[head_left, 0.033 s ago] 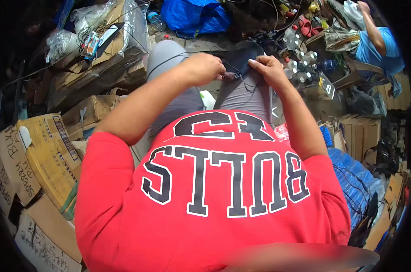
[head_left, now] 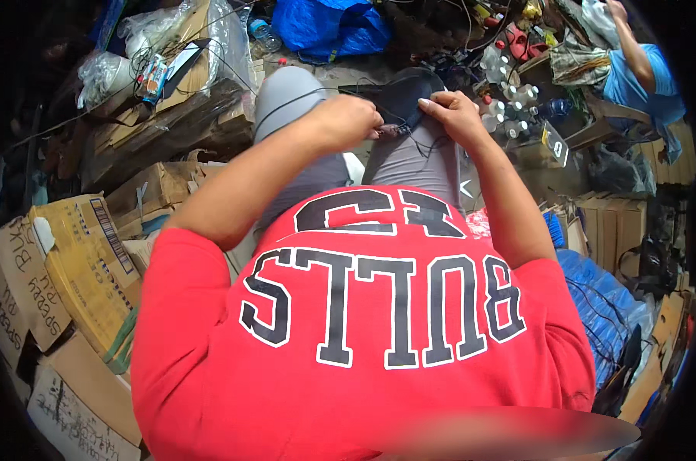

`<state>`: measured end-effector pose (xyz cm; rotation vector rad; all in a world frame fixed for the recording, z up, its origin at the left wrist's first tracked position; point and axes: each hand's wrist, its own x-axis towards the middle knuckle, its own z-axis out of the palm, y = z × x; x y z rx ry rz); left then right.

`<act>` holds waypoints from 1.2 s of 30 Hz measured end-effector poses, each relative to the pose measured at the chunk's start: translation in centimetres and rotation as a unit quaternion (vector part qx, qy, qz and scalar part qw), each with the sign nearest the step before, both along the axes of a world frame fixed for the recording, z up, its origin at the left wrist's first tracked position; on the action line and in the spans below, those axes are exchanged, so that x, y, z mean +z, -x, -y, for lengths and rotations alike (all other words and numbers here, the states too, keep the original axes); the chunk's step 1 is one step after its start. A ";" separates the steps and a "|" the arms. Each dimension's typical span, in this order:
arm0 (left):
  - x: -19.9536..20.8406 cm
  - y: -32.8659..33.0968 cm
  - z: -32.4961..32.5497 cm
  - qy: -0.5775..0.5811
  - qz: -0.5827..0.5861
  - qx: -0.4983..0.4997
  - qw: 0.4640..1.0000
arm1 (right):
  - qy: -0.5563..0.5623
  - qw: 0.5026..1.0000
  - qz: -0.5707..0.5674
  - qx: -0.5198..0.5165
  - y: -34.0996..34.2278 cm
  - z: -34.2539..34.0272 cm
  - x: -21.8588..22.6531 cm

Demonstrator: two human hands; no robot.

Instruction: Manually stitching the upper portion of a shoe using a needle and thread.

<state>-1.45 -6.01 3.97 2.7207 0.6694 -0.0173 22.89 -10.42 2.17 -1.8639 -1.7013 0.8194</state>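
A dark, round-ended piece (head_left: 404,91), possibly a shoe or sole, lies across my right thigh. The thumb and fingers of my right hand (head_left: 455,117) pinch its right edge. Closed beside its left edge is my left hand (head_left: 346,123), its fingertips around something hidden. A small brownish thing (head_left: 395,130) shows just past those fingertips; I cannot tell whether they grip it. Thin dark cord (head_left: 432,144) hangs in loops below the dark piece, and another dark line (head_left: 286,109) crosses my left knee toward my left hand.
Cartons (head_left: 79,253) stand at left, below a low stack of boards (head_left: 160,123) with plastic bags. A blue bag (head_left: 329,29) sits ahead. Right of my knees are several white-capped bottles (head_left: 509,107) and a bench (head_left: 594,131). A person in blue (head_left: 646,84) is at far right.
My left knee and the dark piece have shifted very slightly. Both hands keep nearly the same place and the same closed pose.
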 end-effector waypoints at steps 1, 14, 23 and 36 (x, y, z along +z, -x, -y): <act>0.0 -0.1 0.8 0.029 -0.021 0.029 0.999 | 0.001 1.000 -0.003 -0.001 0.5 -0.3 -0.2; -2.1 -0.5 2.5 -0.235 0.071 0.019 0.969 | 0.036 0.997 0.070 0.027 1.4 -1.0 0.7; -1.0 -3.6 2.4 -0.197 0.092 0.020 0.976 | 0.098 0.989 0.050 0.098 0.2 -5.3 2.2; -2.4 -3.8 -6.9 0.095 0.284 0.098 0.949 | -0.113 0.944 0.242 0.192 4.5 0.3 5.9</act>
